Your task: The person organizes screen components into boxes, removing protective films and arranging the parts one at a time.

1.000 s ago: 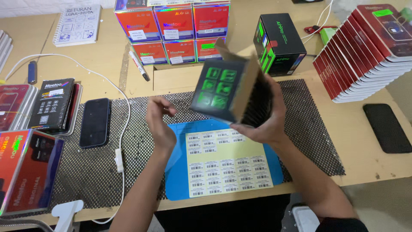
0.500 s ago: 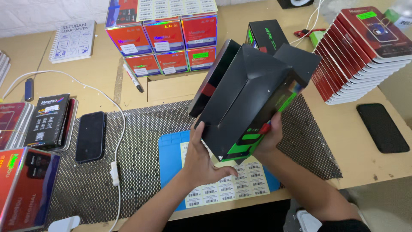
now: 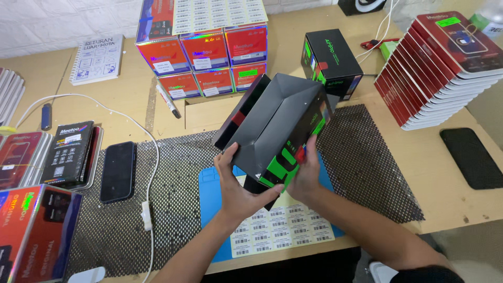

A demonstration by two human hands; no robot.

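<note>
Wooden tabletop (image 3: 429, 173) carries a black mesh mat (image 3: 361, 157). Above its near middle the black-and-green carton (image 3: 280, 128), closed a second ago, now gapes open-end up. Left hand (image 3: 238, 183) and right hand (image 3: 306, 175) each keep a firm grip on its lower end, over the barcode label sheet (image 3: 283, 230).

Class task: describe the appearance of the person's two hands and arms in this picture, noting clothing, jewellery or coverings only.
Both the left hand and the right hand are bare: no gloves, rings, watch or bracelets show. Both forearms are uncovered up to the frame edge. Near the lower right corner, a dark sleeve edge shows on the right upper arm. No markings or cables are visible on either arm.
</note>
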